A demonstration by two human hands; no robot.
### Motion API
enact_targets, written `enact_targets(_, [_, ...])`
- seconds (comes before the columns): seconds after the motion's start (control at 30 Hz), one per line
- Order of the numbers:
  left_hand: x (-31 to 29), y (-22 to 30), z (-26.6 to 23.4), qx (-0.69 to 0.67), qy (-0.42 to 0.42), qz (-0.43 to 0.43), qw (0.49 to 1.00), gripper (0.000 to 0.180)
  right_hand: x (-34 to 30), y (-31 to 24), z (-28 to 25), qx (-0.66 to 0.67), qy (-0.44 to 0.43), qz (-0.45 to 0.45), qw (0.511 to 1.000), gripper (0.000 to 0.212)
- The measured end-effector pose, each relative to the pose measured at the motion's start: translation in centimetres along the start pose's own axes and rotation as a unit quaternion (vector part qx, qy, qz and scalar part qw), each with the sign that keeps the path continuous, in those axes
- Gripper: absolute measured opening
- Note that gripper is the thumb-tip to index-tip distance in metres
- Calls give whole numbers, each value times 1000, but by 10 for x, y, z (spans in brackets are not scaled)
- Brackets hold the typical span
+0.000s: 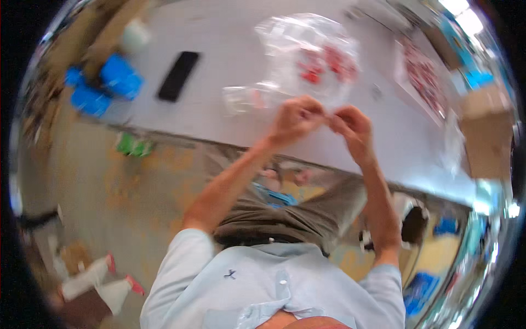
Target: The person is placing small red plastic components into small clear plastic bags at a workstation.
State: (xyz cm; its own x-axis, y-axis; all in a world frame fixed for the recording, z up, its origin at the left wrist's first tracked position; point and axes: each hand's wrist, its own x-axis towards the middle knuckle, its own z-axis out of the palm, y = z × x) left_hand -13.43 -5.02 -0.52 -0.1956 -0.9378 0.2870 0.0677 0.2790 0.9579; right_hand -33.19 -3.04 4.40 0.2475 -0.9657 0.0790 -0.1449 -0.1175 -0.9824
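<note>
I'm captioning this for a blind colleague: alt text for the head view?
A person's left hand and right hand are close together at the fingertips over a pale table; anything pinched there is too blurred to tell. Beyond lies a clear plastic bag with red pieces, a black phone to its left.

At upper centre, the clear, baggy plastic bag (282, 41) looks glossy and crinkled on the smooth pale grey tabletop (230, 49). The boxy brown cardboard carton (487, 140) at right looks matt, as does the short-sleeved light-blue cloth shirt (246, 279) at bottom centre.
</note>
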Motion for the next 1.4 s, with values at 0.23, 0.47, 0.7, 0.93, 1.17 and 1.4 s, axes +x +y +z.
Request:
enact_targets(0.23, [4, 7, 21, -22, -29, 72, 997, 6, -17, -9, -14, -57, 10, 24, 998, 14])
enact_targets(0.47, [-3, 9, 11, -69, -17, 58, 996, 6, -12, 4, -6, -69, -8, -14, 998, 9])
enact_targets(0.7, [-1, 6, 13, -108, 6, 48, 993, 9, -17, 6, -18, -92, 26, -15, 995, 7])
enact_targets(0.93, [3, 2, 25, -64, -99, 35, 992, 10, -29, -10, -32, -189, 1, -23, 982, 6])
enact_targets(1.17, [-6, 32, -8, -49, -84, -85, 992, 6, -22, -29, -8, -128, -24, -49, 990, 10])
enact_targets(1.4, [3, 34, 11, -59, -127, -149, 979, 6, -37, -16, -36, -4, -30, 65, 997, 11])
